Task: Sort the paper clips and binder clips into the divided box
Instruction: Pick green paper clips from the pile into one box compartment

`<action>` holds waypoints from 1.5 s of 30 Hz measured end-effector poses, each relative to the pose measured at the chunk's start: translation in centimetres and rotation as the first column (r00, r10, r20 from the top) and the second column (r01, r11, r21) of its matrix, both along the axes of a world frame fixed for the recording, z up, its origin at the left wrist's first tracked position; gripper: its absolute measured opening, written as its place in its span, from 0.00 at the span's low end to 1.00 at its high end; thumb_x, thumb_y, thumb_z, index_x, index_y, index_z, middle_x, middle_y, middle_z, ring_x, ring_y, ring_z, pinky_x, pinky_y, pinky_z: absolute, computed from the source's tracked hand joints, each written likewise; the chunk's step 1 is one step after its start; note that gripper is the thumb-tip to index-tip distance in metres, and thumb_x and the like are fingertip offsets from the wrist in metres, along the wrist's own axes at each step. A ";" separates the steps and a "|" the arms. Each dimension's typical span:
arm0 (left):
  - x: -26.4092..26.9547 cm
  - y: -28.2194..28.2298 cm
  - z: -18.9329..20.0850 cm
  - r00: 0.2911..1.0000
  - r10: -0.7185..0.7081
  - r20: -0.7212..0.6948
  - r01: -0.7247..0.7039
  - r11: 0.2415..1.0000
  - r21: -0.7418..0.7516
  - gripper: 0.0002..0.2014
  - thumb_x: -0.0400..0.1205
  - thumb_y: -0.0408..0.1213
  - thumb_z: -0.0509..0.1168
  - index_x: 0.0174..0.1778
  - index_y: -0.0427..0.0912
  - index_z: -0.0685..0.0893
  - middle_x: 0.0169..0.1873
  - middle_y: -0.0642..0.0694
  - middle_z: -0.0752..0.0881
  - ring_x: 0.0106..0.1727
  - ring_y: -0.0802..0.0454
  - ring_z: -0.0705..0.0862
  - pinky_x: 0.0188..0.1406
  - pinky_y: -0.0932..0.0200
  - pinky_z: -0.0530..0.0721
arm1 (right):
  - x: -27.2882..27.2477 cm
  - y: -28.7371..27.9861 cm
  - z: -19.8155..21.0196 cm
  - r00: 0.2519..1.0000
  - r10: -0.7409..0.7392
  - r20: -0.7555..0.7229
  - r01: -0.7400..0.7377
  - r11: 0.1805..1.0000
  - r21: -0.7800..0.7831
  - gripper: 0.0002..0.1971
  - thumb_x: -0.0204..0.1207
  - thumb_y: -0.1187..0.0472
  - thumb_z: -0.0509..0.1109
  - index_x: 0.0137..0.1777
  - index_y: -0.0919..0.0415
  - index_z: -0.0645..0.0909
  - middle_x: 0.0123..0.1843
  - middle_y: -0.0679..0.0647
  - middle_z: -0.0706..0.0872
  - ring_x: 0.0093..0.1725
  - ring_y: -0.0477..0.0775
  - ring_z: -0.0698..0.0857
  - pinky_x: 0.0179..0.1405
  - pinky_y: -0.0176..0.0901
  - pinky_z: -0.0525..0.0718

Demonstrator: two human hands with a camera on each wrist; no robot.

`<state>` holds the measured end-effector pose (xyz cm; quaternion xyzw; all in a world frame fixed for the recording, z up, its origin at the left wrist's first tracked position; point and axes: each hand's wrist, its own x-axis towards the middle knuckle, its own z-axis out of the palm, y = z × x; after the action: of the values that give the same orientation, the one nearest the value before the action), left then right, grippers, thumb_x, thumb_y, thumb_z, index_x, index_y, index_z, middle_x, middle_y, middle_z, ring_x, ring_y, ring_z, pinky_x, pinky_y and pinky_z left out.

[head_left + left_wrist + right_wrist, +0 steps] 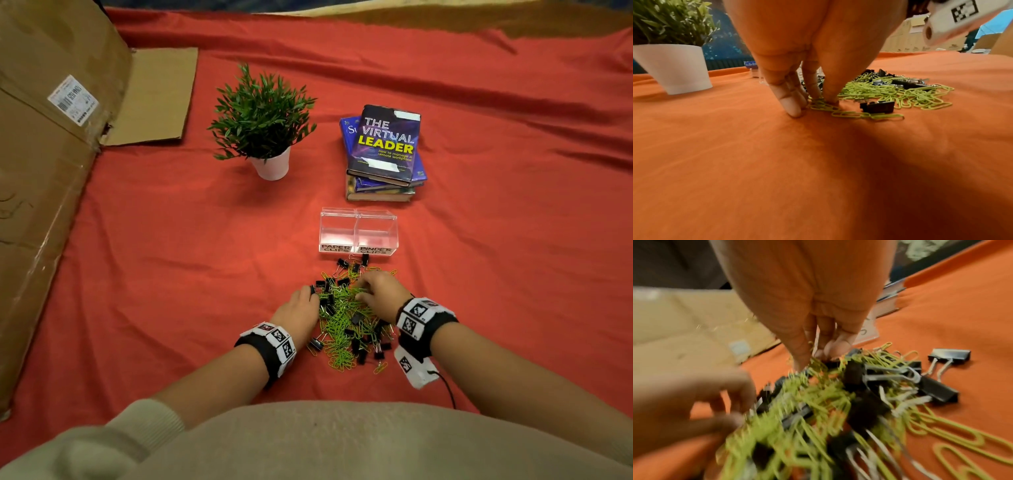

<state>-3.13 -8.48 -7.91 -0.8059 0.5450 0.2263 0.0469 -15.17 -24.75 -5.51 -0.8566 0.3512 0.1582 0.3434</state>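
Note:
A mixed pile of green paper clips (342, 317) and black binder clips (356, 318) lies on the red cloth in front of me. Behind it stands the clear divided box (358, 234), its left half labelled PAPER CLIPS and its right half BINDER CLIPS; both halves look bare. My left hand (313, 291) is at the pile's left edge. In the left wrist view my left hand (819, 101) points down and its thumb and fingers pinch green paper clips (824, 106) against the cloth. My right hand (359, 286) digs into the pile's far side. In the blurred right wrist view my right hand (812, 355) closes on green paper clips (818, 366).
A potted plant (263, 123) in a white pot stands behind and to the left, and a stack of books (385, 150) lies behind the box. A big cardboard box (51, 137) runs along the left side. Loose binder clips (949, 354) lie beside the pile.

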 end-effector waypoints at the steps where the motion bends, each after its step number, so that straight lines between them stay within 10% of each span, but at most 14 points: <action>1: 0.0 -0.1 0.0 1.000 -0.008 0.006 0.008 1.000 0.011 0.10 0.84 0.31 0.57 0.60 0.36 0.72 0.60 0.39 0.72 0.62 0.40 0.74 0.50 0.46 0.81 | 0.0 -0.4 0.5 0.998 -0.048 0.028 0.046 0.997 0.057 0.11 0.76 0.57 0.71 0.56 0.56 0.81 0.55 0.53 0.84 0.47 0.49 0.83 0.43 0.35 0.80; 10: 0.9 -0.2 0.4 0.963 0.079 -0.257 -0.085 0.996 -0.014 0.05 0.84 0.35 0.60 0.52 0.38 0.74 0.54 0.39 0.81 0.56 0.40 0.79 0.53 0.48 0.77 | 4.3 -5.3 5.1 0.897 -0.441 0.044 0.300 0.678 0.671 0.03 0.74 0.67 0.71 0.44 0.63 0.80 0.39 0.57 0.83 0.33 0.52 0.82 0.46 0.52 0.88; 17: 1.5 0.4 1.5 0.848 0.255 -0.464 -0.282 0.959 0.013 0.06 0.81 0.35 0.64 0.42 0.46 0.72 0.37 0.47 0.81 0.38 0.48 0.77 0.40 0.55 0.76 | 9.3 -6.3 5.5 0.892 -0.448 0.058 0.362 0.785 0.502 0.08 0.77 0.66 0.69 0.37 0.63 0.77 0.41 0.60 0.83 0.34 0.57 0.83 0.47 0.58 0.88; 29: 5.5 -5.6 7.0 0.854 0.212 -0.476 -0.291 0.952 -0.097 0.05 0.81 0.36 0.66 0.43 0.44 0.76 0.37 0.51 0.81 0.37 0.55 0.78 0.35 0.62 0.75 | 6.9 -3.9 4.9 0.995 -0.005 -0.102 0.029 0.970 0.239 0.10 0.79 0.55 0.67 0.37 0.56 0.77 0.50 0.57 0.91 0.33 0.49 0.82 0.33 0.42 0.80; 32: 6.8 -9.1 7.6 0.856 0.229 -0.464 -0.350 0.917 -0.192 0.04 0.81 0.33 0.66 0.42 0.42 0.76 0.39 0.46 0.83 0.39 0.50 0.80 0.39 0.57 0.79 | 5.5 -3.4 4.6 0.990 0.038 -0.132 -0.008 0.975 0.220 0.09 0.80 0.53 0.65 0.40 0.56 0.77 0.50 0.55 0.91 0.39 0.50 0.82 0.42 0.46 0.82; 45: 5.9 -11.0 4.7 0.960 0.132 -0.247 -0.198 0.943 -0.266 0.10 0.80 0.38 0.67 0.56 0.41 0.80 0.57 0.44 0.81 0.59 0.48 0.78 0.63 0.54 0.78 | 4.9 -5.4 5.8 0.960 -0.270 0.077 0.222 0.897 0.383 0.08 0.83 0.58 0.61 0.46 0.62 0.78 0.44 0.57 0.86 0.40 0.55 0.83 0.46 0.54 0.86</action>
<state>2.81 -19.47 -3.19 -0.8161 0.5040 0.2380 -0.1525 -10.31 -30.11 0.28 -0.7332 0.3980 0.1217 0.5378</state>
